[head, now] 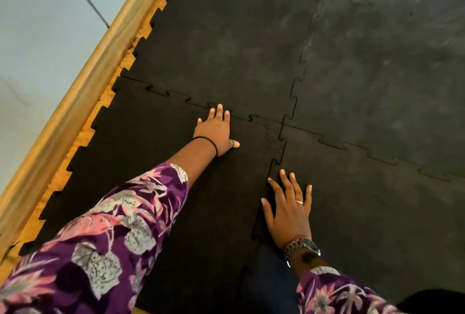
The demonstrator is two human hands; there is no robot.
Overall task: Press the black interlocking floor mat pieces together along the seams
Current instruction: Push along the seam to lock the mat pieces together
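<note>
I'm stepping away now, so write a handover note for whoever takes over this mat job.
Left hand: open, flat on the near-left black rubber interlocking mat piece, fingertips at the crosswise seam.
Right hand: open, flat on the lengthwise seam between the two near pieces.
Done: four pieces meet at the corner junction; the far seams look closed.
Left: the lengthwise seam near the right hand still looks raised; press it down, then check the rest. The toothed edge by the wooden skirting board stays unjoined.

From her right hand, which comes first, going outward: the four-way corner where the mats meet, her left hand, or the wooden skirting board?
1. Four-way corner, just ahead of the right hand.
2. Left hand, ahead to the left.
3. Wooden skirting board, far left along the wall.
</note>
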